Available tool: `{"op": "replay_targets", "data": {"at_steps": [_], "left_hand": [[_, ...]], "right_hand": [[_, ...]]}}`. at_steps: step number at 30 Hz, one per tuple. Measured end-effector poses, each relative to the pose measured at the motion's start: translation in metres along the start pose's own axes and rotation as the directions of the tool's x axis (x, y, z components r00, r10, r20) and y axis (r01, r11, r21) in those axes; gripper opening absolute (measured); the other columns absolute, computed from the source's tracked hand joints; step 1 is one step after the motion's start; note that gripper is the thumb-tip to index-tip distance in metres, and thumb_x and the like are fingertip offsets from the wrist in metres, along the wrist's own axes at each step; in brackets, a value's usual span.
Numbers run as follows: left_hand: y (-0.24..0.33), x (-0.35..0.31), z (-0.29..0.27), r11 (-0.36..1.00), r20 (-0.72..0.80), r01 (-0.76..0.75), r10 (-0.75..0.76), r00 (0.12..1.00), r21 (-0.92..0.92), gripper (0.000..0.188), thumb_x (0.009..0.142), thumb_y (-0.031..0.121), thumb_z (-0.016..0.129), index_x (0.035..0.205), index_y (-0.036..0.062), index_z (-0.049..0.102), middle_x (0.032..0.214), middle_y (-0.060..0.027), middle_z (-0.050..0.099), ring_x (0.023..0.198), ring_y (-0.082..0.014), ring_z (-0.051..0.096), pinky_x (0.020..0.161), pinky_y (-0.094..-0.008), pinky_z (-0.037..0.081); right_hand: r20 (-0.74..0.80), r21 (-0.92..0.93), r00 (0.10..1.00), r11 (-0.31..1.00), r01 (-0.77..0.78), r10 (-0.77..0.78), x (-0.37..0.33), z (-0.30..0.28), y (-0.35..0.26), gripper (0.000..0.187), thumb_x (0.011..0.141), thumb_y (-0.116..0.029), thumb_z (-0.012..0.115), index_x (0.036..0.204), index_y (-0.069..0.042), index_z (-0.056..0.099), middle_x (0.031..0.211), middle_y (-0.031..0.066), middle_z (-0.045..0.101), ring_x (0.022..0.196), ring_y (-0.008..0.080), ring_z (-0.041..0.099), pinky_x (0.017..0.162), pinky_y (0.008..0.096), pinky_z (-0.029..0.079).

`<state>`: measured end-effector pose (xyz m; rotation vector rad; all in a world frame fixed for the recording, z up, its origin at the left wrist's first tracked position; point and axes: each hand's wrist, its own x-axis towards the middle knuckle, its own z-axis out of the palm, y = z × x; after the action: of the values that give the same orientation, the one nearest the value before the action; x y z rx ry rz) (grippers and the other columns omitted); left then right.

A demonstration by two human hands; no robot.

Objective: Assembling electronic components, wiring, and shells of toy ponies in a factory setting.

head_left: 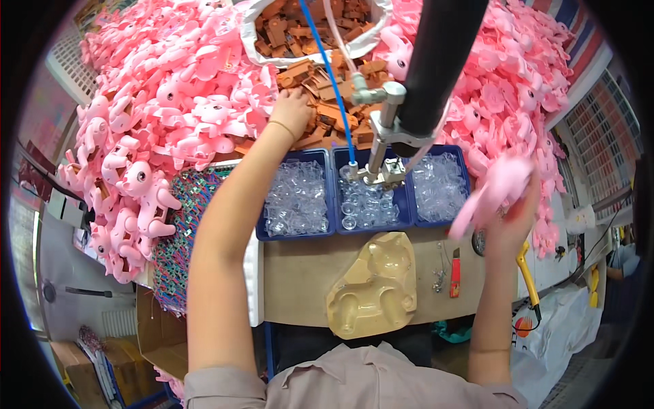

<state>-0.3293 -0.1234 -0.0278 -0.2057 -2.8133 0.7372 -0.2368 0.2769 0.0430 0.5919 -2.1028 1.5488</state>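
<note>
My left hand (291, 112) reaches far into a heap of orange-brown plastic blocks (334, 112). Its fingers curl down among them, and what they grip is hidden. On the right, my right hand (518, 211), smeared by motion, is closed on a pink toy animal shell (496, 191) held above the table. Between my forearms lies a tan moulded holder (373, 286) with animal-shaped hollows. Beyond it stand blue bins (335, 230) of clear plastic pieces (296, 198).
A black pneumatic column with a metal head (385, 163) stands over the middle bin. Pink toy parts (197, 75) are heaped on both sides. A white sack (255, 48) holds more blocks. A red cutter (455, 273), small screws and a yellow-handled tool (526, 276) lie at right; multicoloured wires (180, 238) at left.
</note>
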Motion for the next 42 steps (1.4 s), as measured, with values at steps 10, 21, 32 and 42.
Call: {"op": "replay_targets", "data": {"at_steps": [10,21,32,42], "left_hand": [[0.002,-0.023,-0.056,0.441,-0.005,0.303,-0.573,0.82,-0.845,0.038,0.072,0.027,0.068,0.098,-0.0005,0.06,0.093,-0.0206,0.063,0.086,-0.0359,0.063,0.078,-0.0408,0.049],[0.092,-0.243,-0.16,-0.828,0.651,0.377,0.019,0.758,-0.414,0.036,0.089,0.02,0.056,0.119,0.0005,0.05,0.118,-0.0094,0.058,0.109,-0.0176,0.058,0.094,-0.0353,0.047],[0.152,-0.242,-0.167,-0.86,0.596,0.302,-0.003,0.803,-0.412,0.038,0.089,0.011,0.061,0.121,-0.0015,0.044,0.106,-0.0117,0.062,0.096,-0.0165,0.063,0.082,-0.0277,0.051],[0.217,-0.251,-0.185,-0.875,0.506,0.06,-0.22,0.834,-0.48,0.054,0.083,0.004,0.065,0.126,0.0036,0.032,0.114,-0.0089,0.05,0.107,-0.0146,0.053,0.091,-0.0277,0.044]], "right_hand": [[0.931,-0.036,0.337,0.883,0.468,-0.14,-0.125,0.05,-0.049,0.071,0.075,-0.035,0.069,0.132,-0.003,0.043,0.132,0.0202,0.044,0.12,0.0344,0.046,0.104,0.0477,0.032],[0.583,0.081,0.762,0.953,0.291,-0.282,-0.105,0.045,-0.048,0.039,0.067,-0.01,0.077,0.104,-0.005,0.065,0.097,0.0096,0.06,0.086,0.0284,0.058,0.076,0.0385,0.045],[0.67,0.125,0.609,0.874,0.47,-0.424,-0.103,0.029,-0.029,0.027,0.064,-0.006,0.075,0.088,-0.005,0.065,0.084,0.0044,0.058,0.073,0.0237,0.055,0.064,0.035,0.039],[0.372,-0.117,0.902,0.953,0.28,-0.219,-0.139,0.013,-0.023,0.03,0.072,-0.005,0.076,0.098,-0.001,0.064,0.091,0.0096,0.055,0.082,0.0214,0.054,0.074,0.0317,0.044]]}}
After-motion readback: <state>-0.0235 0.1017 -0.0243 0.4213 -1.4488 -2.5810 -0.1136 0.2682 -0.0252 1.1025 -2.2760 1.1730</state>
